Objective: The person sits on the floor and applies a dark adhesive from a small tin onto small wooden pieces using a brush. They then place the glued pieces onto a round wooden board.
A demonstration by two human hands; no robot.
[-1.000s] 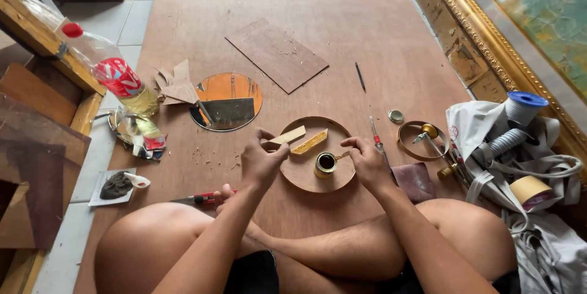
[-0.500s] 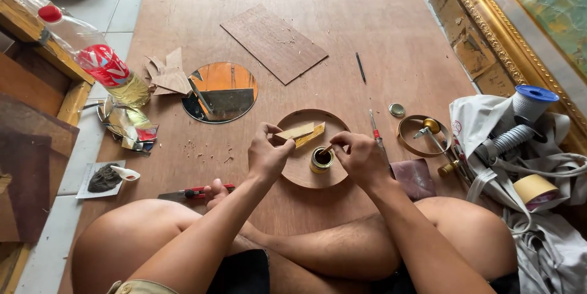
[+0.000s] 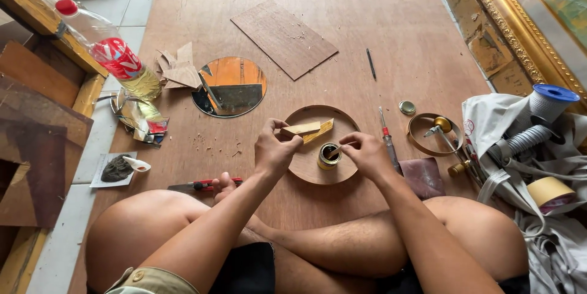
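Sitting cross-legged on the big plywood sheet (image 3: 379, 43), the person worked over it as a surface, knees filling the six o'clock edge. At two o'clock ran the gilded picture frame (image 3: 507, 31), and at four o'clock lay a heap of grey cloth (image 3: 489, 123) with a blue-capped spool (image 3: 552, 101) and a roll of tape (image 3: 548, 190) on it. Up at twelve o'clock sat a rectangular veneer panel (image 3: 283, 37); at ten o'clock a plastic bottle (image 3: 104, 49) lay tilted, red cap outward. Next came the round mirror (image 3: 229, 86) at eleven o'clock, then, dead centre, the round wooden disc (image 3: 318, 144). The left hand (image 3: 274, 150) hovered over the disc's nine o'clock rim, fingers pinched closed on a pale wooden strip (image 3: 301, 128), which crossed a yellowish wood piece (image 3: 319, 131) resting on the disc. The right hand (image 3: 365, 152) sat at the disc's three o'clock side, fingers closed on a thin stick (image 3: 334, 151) that dipped into the small open tin (image 3: 328, 156) standing on the disc. Just beside that hand, at three o'clock, lay a red-collared screwdriver (image 3: 386, 138) and a dark sandpaper sheet (image 3: 423, 178). A metal ring (image 3: 422, 141) sat further out, with a small round lid (image 3: 407, 107) near it. At eight o'clock, a red-handled cutter (image 3: 202, 185) lay by the knee. A thin black pencil (image 3: 370, 64) lay at one o'clock.
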